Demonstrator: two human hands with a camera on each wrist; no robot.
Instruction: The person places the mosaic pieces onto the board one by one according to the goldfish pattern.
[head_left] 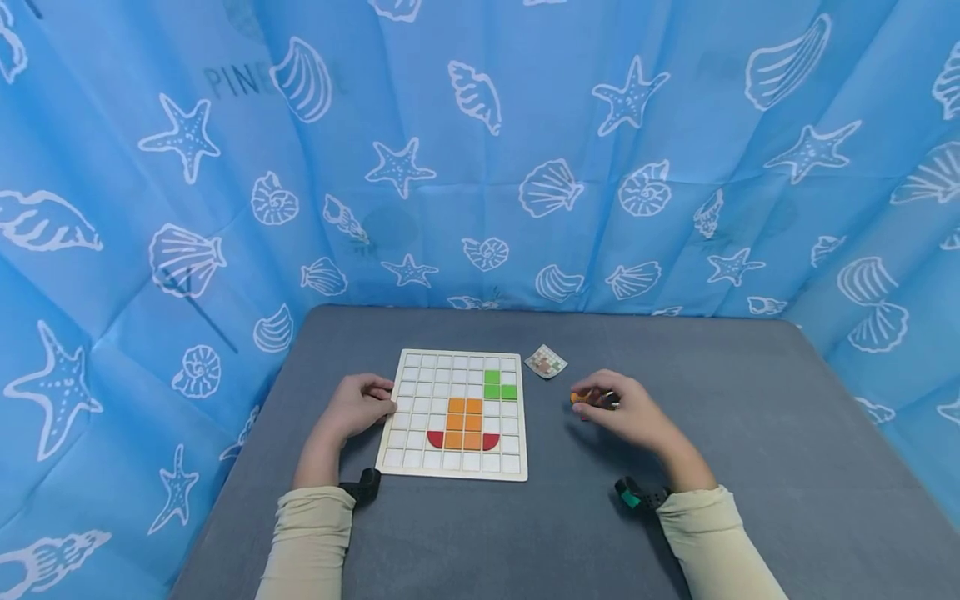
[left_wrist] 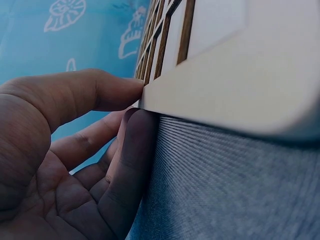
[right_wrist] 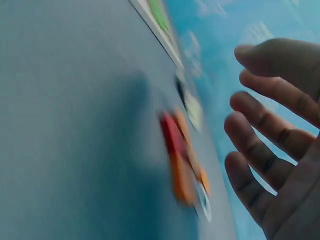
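Note:
A white gridded puzzle board (head_left: 423, 388) lies flat on the table. My left hand (head_left: 358, 408) pinches its left edge, thumb on top and a finger underneath, as the left wrist view shows. On the grid sit several orange square tiles (head_left: 455, 422), a red rounded tile (head_left: 436, 439) at either side of their bottom row, and three green square tiles (head_left: 492, 377) at upper right. My right hand (head_left: 626, 408), fingers apart and loosely bent, hovers over loose orange and red pieces (right_wrist: 182, 180), which look blurred in the right wrist view. Nothing shows in its grasp.
A small patterned card (head_left: 546, 362) lies off the board's upper right corner. The grey table (head_left: 465, 533) reaches back to a blue curtain (head_left: 450, 217) with white shell prints. A black strap with a small device (head_left: 367, 486) is worn on each wrist.

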